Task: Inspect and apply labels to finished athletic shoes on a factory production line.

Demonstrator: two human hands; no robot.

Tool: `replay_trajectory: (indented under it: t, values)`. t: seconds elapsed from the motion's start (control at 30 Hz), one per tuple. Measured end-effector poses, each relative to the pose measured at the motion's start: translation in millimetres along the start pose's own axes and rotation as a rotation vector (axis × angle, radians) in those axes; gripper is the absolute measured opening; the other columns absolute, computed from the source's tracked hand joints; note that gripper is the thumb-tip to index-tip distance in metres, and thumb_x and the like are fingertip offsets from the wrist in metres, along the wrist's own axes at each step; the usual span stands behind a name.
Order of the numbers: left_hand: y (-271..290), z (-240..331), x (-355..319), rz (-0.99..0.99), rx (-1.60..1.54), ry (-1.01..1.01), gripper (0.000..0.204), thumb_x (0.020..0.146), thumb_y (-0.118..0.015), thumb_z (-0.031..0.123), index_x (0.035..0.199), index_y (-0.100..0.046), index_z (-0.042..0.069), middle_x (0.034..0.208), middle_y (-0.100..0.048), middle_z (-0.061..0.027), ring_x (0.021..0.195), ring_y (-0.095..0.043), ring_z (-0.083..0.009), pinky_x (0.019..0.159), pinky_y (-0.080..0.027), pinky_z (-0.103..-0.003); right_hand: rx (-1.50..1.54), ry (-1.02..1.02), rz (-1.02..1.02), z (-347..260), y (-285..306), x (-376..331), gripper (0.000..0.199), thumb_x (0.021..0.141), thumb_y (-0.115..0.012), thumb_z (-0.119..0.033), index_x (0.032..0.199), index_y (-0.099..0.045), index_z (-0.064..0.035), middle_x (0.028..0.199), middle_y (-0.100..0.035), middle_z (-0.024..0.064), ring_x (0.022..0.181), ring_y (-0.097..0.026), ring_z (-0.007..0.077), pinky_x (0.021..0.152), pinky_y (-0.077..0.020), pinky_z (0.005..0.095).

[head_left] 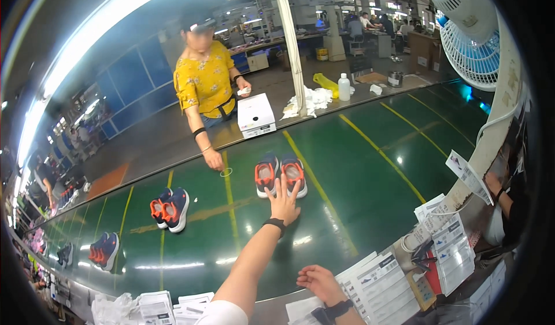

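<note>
A pair of navy sneakers with orange linings and white soles stands on the green conveyor belt (341, 169). My left hand (283, 202) reaches over the belt to them, fingers spread, fingertips at the heels of the left sneaker (266, 172) and the right sneaker (293, 172). Whether it presses on them I cannot tell. Close to the belt's near edge is my right hand (318, 283), its fingers loosely bent and nothing visible in them. Beside it lie printed label sheets (376, 281) with small shoe pictures.
Across the belt a person in a yellow floral top (205, 76) holds something small and white, the other hand above the belt near a thin white loop (226, 172). A white shoebox (256, 117) stands at the far edge. More sneakers (170, 209) sit leftward. A fan (471, 47) hangs upper right.
</note>
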State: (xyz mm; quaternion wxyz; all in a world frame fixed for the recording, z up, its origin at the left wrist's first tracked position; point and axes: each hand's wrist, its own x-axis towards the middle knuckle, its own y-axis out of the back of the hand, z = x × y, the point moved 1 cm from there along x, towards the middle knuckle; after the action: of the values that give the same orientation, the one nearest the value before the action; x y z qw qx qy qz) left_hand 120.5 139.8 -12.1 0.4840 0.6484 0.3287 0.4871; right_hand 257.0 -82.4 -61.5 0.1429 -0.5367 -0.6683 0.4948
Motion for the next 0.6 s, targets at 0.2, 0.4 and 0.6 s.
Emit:
replay_trajectory:
  t: [0.2, 0.4, 0.6]
  values:
    - [-7, 19, 33, -0.037, -0.188, 0.320, 0.079, 0.071, -0.062, 0.056, 0.136, -0.031, 0.021, 0.141, -0.005, -0.0354, 0.131, 0.000, -0.0518, 0.088, -0.008, -0.077, -0.005, -0.007, -0.014, -1, -4, 1, 0.015, 0.089, -0.043, 0.000, 0.100, -0.052, 0.0063, 0.096, -0.058, 0.0181, 0.085, -0.061, 0.0269, 0.082, -0.0510, 0.0409]
    - [12, -14, 66, -0.189, 0.098, 0.399, 0.068, 0.061, -0.066, 0.059, 0.114, -0.059, 0.016, 0.142, -0.018, -0.0312, 0.132, -0.002, -0.0517, 0.092, -0.002, -0.075, -0.009, -0.038, 0.041, 1, -3, 1, 0.014, 0.088, -0.045, 0.000, 0.096, -0.053, 0.0066, 0.091, -0.058, 0.0165, 0.084, -0.060, 0.0276, 0.082, -0.0495, 0.0410]
    - [30, -38, 31, -0.339, -0.042, 0.274, 0.047, 0.062, -0.066, 0.047, 0.098, -0.068, 0.017, 0.126, -0.043, -0.0255, 0.124, -0.027, -0.0482, 0.095, -0.006, -0.075, -0.046, -0.020, 0.010, 1, -1, 1, 0.015, 0.090, -0.045, -0.002, 0.099, -0.054, 0.0050, 0.090, -0.059, 0.0154, 0.082, -0.061, 0.0248, 0.077, -0.0514, 0.0347]
